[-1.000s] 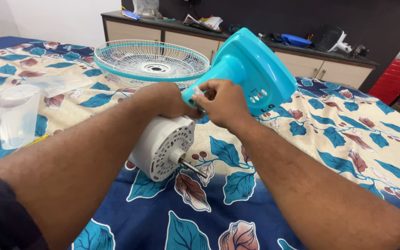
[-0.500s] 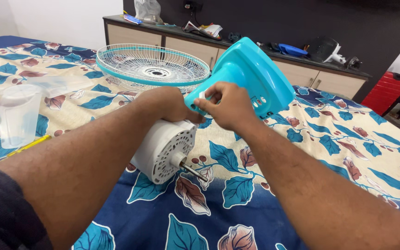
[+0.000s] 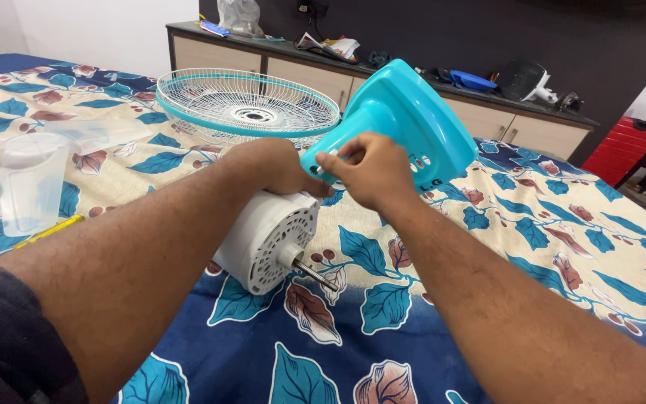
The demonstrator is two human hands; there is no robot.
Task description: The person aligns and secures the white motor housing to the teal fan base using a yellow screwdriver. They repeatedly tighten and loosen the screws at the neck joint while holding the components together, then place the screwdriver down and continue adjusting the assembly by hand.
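Both our hands meet at the fan's neck: our left hand (image 3: pixel 267 166) curled over the top of the white motor housing (image 3: pixel 267 239), our right hand (image 3: pixel 368 170) pinching its fingertips on the turquoise stand (image 3: pixel 405 120). Far left stands a clear plastic cup (image 3: pixel 31 183); behind, the wire fan guard (image 3: pixel 247 105) lies flat on the leaf-print bedsheet (image 3: pixel 547 224). The fan body rests on that sheet, steel shaft (image 3: pixel 315 275) pointing toward us.

One fan body (image 3: pixel 383 127), one wire guard (image 3: pixel 248 105), two hands (image 3: pixel 368 172).
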